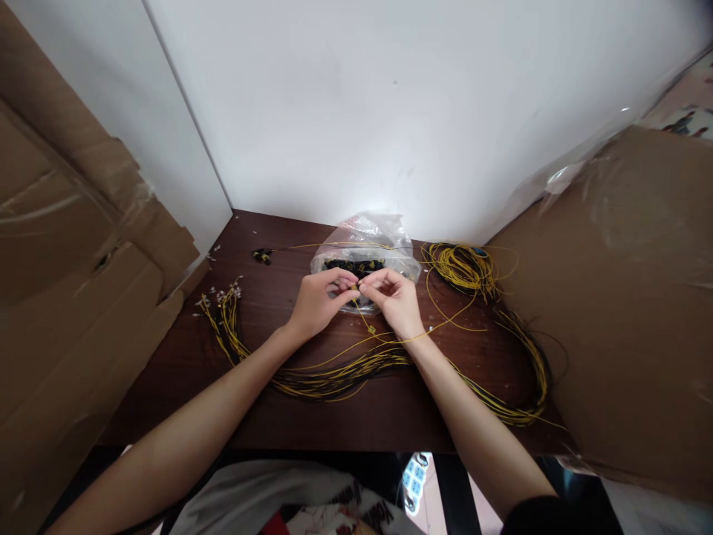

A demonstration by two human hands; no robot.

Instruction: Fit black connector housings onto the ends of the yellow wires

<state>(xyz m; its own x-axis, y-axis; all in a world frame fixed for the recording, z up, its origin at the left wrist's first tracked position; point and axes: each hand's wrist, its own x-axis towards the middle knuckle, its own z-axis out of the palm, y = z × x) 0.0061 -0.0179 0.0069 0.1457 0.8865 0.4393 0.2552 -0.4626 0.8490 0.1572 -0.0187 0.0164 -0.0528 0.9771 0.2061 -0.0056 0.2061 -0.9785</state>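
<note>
My left hand (318, 299) and my right hand (396, 299) meet over a clear plastic bag (409, 266). Thumb and forefinger of each are pinched around a small yellow part (355, 287), mostly hidden by the fingertips. From under them a thin yellow wire (363, 318) runs down to a small yellow tag or connector (371, 329) and on past my right wrist. Small black-and-yellow parts (356, 264) fill the bag behind my fingers. A long bundle of black and yellow wires (334, 377) lies below both hands, passing under my forearms.
A coil of yellow and black wire (465, 269) lies at the right. White-tipped wire ends (223, 297) fan out at the left, and small black parts (261, 256) lie behind them. Cardboard (78, 297) on the left and more cardboard (629, 297) on the right flank the brown tabletop (356, 431).
</note>
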